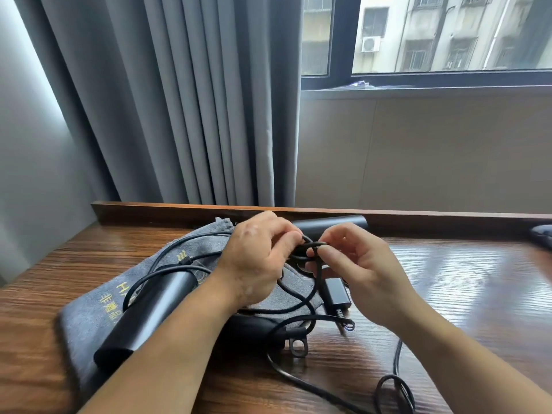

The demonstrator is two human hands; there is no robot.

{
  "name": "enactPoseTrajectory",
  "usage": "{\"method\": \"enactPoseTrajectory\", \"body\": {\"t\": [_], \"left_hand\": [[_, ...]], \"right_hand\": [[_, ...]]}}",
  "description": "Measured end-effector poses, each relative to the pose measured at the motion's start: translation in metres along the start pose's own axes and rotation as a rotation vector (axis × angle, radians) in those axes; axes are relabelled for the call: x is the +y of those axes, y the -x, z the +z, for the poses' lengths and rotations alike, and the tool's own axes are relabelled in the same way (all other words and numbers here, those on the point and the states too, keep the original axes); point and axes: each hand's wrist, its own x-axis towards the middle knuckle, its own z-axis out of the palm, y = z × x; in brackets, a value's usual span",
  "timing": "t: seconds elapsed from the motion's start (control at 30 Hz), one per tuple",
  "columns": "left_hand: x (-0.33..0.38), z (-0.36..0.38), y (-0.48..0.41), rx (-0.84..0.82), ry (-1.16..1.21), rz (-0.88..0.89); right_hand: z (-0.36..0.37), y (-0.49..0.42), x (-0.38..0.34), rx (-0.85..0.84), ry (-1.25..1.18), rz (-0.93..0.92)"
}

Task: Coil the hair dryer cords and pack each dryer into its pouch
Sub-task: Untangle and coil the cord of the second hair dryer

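Head view: both hands, left hand (257,258) and right hand (361,270), pinch cord (310,249); dryer (149,315) lies diagonally, far end upper-right

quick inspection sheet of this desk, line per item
surface: wooden desk, glossy, raised back ledge.
job's things: grey pouch lying flat; black dryer barrel resting on it; second black barrel by the ledge.
clutter: dark object at right edge, cannot tell what.
grippers: left hand and right hand both pinching cord loops.
cables: cord loose, trailing over the desk; plug below the hands.
surroundings: grey curtain, window.
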Motion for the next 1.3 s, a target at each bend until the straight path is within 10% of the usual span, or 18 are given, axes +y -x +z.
{"method": "enactPoseTrajectory", "body": {"t": [0.2,0.43,0.73,1.1,1.3], "left_hand": [[0.01,0.002,-0.002,-0.015,0.477,-0.433],[0.027,0.013,-0.004,-0.027,0.236,-0.175],[0.028,0.006,-0.016,-0.284,0.509,-0.373],[0.032,-0.007,-0.034,-0.409,0.113,-0.11],[0.029,-0.01,-0.042,-0.291,0.761,-0.565]], "right_hand": [[-0.011,0.001,-0.002,-0.074,-0.251,0.119],[-0.011,-0.001,-0.007,0.165,0.737,-0.271],[-0.022,0.002,-0.015,0.212,-0.339,0.158],[-0.024,0.006,-0.006,0.115,0.098,0.016],[-0.025,0.007,-0.007,0.103,-0.032,0.029]]}}
